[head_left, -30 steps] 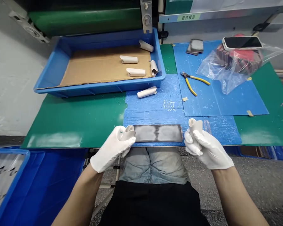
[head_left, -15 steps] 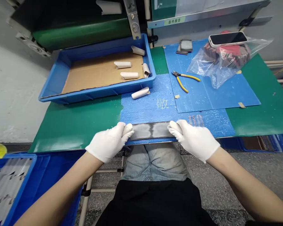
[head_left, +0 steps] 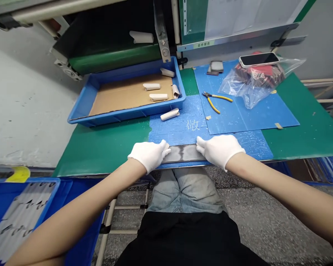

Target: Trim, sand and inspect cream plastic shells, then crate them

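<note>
Head view: we note L hand (head_left: pixel 149 156) and R hand (head_left: pixel 219 150), white-gloved, on opposite ends of dark grey strip (head_left: pixel 183 153). Strip lies on blue mat (head_left: pixel 177 127) at near edge of table (head_left: pixel 100 147). Fingers (head_left: pixel 163 147) extended, not curled; grip under palms: cannot tell. Beyond: blue tray (head_left: pixel 122 117) w/ cream curled tubes (head_left: pixel 151 87), one loose tube (head_left: pixel 170 114) on mat, yellow-handled pliers (head_left: pixel 213 99), approx. R of tray.
</note>
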The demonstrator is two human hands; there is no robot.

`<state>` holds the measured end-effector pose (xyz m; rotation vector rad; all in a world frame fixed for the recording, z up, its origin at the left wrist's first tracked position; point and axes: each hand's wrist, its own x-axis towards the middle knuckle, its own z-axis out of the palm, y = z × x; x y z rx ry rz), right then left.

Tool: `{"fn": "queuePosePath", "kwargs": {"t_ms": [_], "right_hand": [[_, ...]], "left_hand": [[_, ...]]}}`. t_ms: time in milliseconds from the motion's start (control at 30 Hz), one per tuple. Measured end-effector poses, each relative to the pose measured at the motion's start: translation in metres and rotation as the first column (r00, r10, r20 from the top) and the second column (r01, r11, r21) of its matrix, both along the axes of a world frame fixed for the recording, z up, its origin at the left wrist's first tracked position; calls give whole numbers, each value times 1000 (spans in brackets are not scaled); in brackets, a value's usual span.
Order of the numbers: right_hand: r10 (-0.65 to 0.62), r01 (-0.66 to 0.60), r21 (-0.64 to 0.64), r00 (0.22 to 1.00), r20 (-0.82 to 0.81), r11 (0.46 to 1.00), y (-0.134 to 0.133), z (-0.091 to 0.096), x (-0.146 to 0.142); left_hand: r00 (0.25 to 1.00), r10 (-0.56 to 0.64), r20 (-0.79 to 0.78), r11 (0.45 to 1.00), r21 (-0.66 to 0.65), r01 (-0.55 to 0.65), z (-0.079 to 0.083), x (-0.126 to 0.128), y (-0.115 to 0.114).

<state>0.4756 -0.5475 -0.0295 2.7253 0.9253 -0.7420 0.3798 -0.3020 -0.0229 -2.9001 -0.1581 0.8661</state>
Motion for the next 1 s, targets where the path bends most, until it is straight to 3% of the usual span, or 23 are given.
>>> {"fn": "queuePosePath", "kwargs": {"t_ms": [167, 367, 533, 667, 767, 1000], "right_hand": [[-1, 1, 14, 1000, -17, 1000, 4, 1, -1], [6, -6, 13, 1000, -12, 1000, 4, 2, -4], [17, -17, 6, 1000, -10, 1000, 4, 5, -7], [8, -9, 10, 1000, 16, 1000, 4, 5, -9], [36, -36, -10, 999, -1, 999, 2, 5, -8], [8, -8, 5, 998, 57, 1000, 0, 3, -14]], "left_hand": [[998, 50, -24, 999, -2, -50, 2, -3, 1], [1000, 19, -15, 1000, -20, -19, 4, -5, 0], [999, 16, -40, 999, -31, -17, -1, -4, 0], [999, 35, 26, 999, -20, -35, -5, -6, 0], [999, 29, -29, 999, -21, -30, -6, -6, 0], [998, 20, 53, 999, -41, -18, -8, -12, -7]]}}
